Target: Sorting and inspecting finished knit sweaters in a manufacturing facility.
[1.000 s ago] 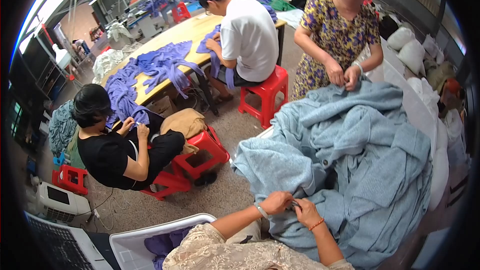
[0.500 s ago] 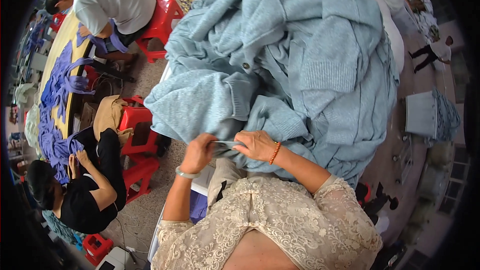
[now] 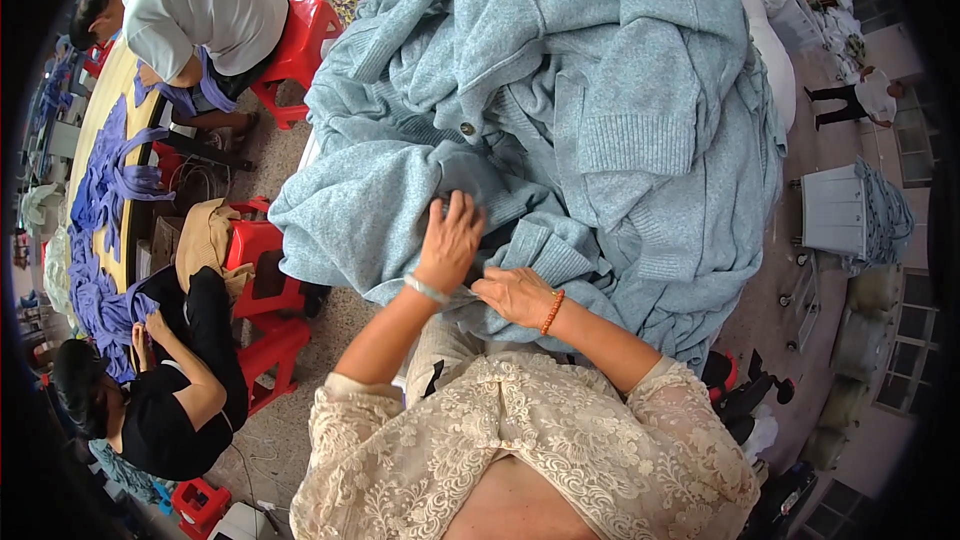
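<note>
I can make out no package, label, sign or screen anywhere around me. Nothing with a printed face shows on the heap in front of me or on the floor at either side.

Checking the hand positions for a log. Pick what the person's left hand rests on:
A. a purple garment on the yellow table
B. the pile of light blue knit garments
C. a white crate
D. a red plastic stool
B: the left hand lies flat, fingers spread, on the pile of light blue knit garments, with the right hand pinching the same fabric beside it.
</note>
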`<state>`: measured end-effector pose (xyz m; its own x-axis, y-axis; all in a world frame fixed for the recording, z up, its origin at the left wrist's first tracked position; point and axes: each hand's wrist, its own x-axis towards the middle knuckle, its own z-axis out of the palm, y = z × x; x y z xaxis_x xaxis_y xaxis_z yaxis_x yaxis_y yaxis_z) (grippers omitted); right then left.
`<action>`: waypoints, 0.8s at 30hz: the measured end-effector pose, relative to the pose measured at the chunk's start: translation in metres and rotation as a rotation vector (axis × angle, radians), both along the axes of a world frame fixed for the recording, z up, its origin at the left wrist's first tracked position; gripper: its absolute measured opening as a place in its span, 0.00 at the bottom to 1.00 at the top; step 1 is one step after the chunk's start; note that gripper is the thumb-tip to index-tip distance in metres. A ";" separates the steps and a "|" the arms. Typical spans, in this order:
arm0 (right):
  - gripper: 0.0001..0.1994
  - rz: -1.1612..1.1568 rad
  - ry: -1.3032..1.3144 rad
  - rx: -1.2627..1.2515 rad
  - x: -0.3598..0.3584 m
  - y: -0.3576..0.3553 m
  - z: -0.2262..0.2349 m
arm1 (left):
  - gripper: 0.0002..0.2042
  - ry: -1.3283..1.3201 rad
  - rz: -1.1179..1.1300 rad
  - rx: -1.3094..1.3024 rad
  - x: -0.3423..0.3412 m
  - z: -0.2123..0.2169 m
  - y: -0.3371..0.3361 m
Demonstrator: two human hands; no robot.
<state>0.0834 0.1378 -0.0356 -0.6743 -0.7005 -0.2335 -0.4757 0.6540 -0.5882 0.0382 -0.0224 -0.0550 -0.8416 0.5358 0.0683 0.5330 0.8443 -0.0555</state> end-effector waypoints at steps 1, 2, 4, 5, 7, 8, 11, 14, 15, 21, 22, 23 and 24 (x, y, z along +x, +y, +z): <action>0.06 -0.031 -0.011 -0.052 0.001 0.000 0.001 | 0.12 -0.154 0.002 0.014 -0.012 -0.013 -0.006; 0.06 -0.068 -0.021 -0.105 0.002 0.001 0.002 | 0.06 -0.065 0.035 0.133 -0.024 -0.018 -0.010; 0.07 -0.091 -0.015 -0.150 0.002 0.005 0.000 | 0.07 -0.233 0.239 0.512 -0.046 -0.019 -0.020; 0.07 -0.106 0.001 -0.138 0.002 0.008 0.001 | 0.09 -0.144 0.299 0.789 -0.052 -0.005 -0.026; 0.04 -0.128 0.050 -0.062 -0.002 0.009 0.007 | 0.10 -0.041 0.362 0.863 -0.074 0.015 -0.033; 0.04 -0.138 0.052 -0.065 -0.004 0.009 0.007 | 0.10 0.058 0.371 0.771 -0.077 0.024 -0.032; 0.02 -0.180 0.132 -0.027 -0.013 0.006 0.009 | 0.08 0.141 0.252 0.521 -0.070 0.029 -0.024; 0.03 -0.213 0.132 -0.041 -0.019 0.004 0.014 | 0.06 -0.058 0.054 0.419 -0.041 0.021 -0.006; 0.03 -0.217 0.122 -0.061 -0.019 0.003 0.011 | 0.05 -0.073 0.044 0.392 -0.035 0.011 0.000; 0.02 -0.173 0.166 -0.051 -0.018 0.004 0.003 | 0.09 -0.009 0.211 0.229 -0.041 -0.030 0.005; 0.02 -0.172 0.170 -0.048 -0.018 0.005 0.003 | 0.10 0.017 0.263 0.188 -0.042 -0.028 0.008; 0.02 -0.191 0.155 -0.053 -0.018 0.006 0.003 | 0.11 0.022 0.272 0.149 -0.046 -0.030 0.007; 0.02 -0.210 0.139 -0.060 -0.019 0.007 0.004 | 0.11 0.025 0.274 0.151 -0.047 -0.030 0.008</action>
